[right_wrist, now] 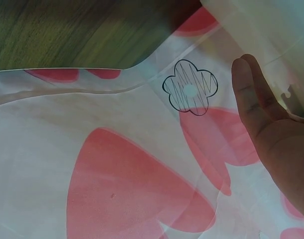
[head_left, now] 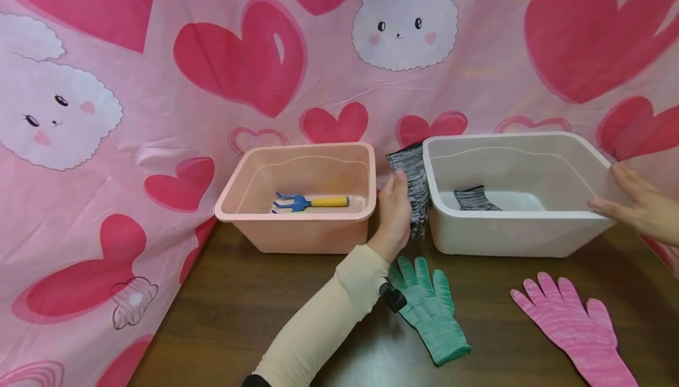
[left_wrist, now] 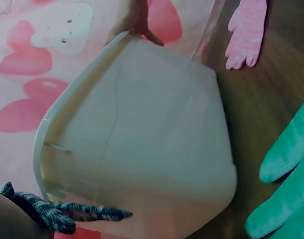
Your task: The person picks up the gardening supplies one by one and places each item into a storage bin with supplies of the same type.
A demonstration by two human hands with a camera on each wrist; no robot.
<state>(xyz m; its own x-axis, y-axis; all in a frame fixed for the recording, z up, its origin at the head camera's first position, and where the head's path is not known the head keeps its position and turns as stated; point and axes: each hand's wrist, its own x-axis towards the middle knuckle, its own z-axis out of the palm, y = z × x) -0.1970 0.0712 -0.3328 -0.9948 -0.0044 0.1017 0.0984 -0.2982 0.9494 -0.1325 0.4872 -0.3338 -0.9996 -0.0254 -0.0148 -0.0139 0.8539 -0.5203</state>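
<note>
My left hand (head_left: 393, 213) is between the two bins and holds a black-and-grey knitted glove (head_left: 414, 184) upright, its cuff uppermost. The glove lies against the side of the light grey bin (head_left: 509, 234); in the left wrist view the dark glove (left_wrist: 67, 211) shows at the lower left, beside the bin wall. At the far right, my right hand (head_left: 644, 203) touches that bin's right end with extended fingers. A similar black-and-grey knitted piece (head_left: 476, 198) lies inside the bin, partly hidden by its front rim.
A peach bin (head_left: 302, 237) on the left contains a blue hand rake with a yellow handle (head_left: 318, 202). A green glove (head_left: 432, 310) and a pink glove (head_left: 575, 328) lie on the brown wooden table (head_left: 223, 328). Pink heart-patterned cloth (head_left: 329, 63) hangs behind.
</note>
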